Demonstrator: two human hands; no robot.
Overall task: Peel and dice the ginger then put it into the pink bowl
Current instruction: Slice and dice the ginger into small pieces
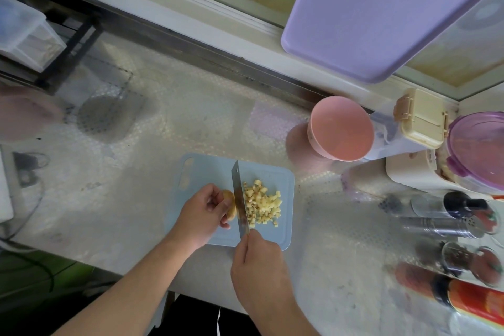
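A pale, patterned countertop (191,123) runs beneath a window ledge. A large lilac board (381,13) leans over the ledge at upper right. Storage containers, among them a purple-lidded tub (480,150) and a cream latched box (420,120), crowd the right end, with spice jars (447,226) lying nearer the front edge. The pink bowl (341,128) stands tilted toward the camera, well apart from the work area, and nothing is visible inside it.

A light blue cutting board (283,237) lies at the front centre of the counter. The right hand (259,262) grips the handle of a cleaver (240,199), fingers curled round it; the blade stands on edge across the board. The left hand (204,213) has its fingers curled and pinches the uncut ginger piece (229,206), which sits just left of the blade, touching or nearly touching it. A pile of diced ginger (263,204) lies on the board immediately right of the blade.
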